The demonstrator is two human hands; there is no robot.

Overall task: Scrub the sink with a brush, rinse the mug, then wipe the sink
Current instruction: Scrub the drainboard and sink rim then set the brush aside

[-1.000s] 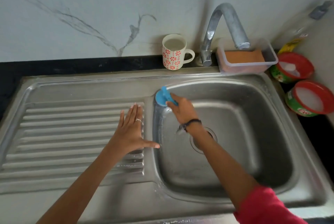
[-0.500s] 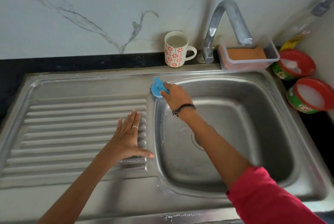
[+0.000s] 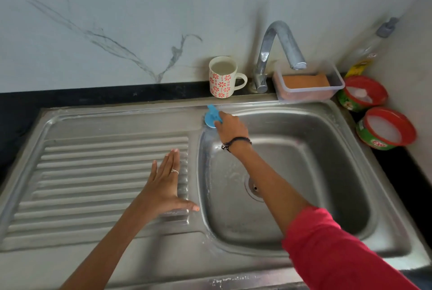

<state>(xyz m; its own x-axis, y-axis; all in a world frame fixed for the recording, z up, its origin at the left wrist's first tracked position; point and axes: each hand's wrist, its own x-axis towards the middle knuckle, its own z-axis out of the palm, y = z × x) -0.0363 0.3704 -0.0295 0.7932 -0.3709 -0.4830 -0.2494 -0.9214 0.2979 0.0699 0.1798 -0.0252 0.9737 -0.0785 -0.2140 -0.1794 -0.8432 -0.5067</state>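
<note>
Right hand (image 3: 230, 127) grips blue brush (image 3: 211, 118) at the sink (image 3: 339, 172) basin's far-left corner; unscrubbed basin lies right of it. Mug (image 3: 222, 76) just behind that corner. Left hand (image 3: 163, 186) flat on the drainboard, holding nothing.

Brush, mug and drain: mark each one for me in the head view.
Brush (image 3: 211, 118): head view, on the blue disc beside the right hand's fingers.
Mug (image 3: 221, 83): head view, on its flowered side wall.
Drain (image 3: 253, 188): head view, on the visible metal ring left of the forearm.
</note>
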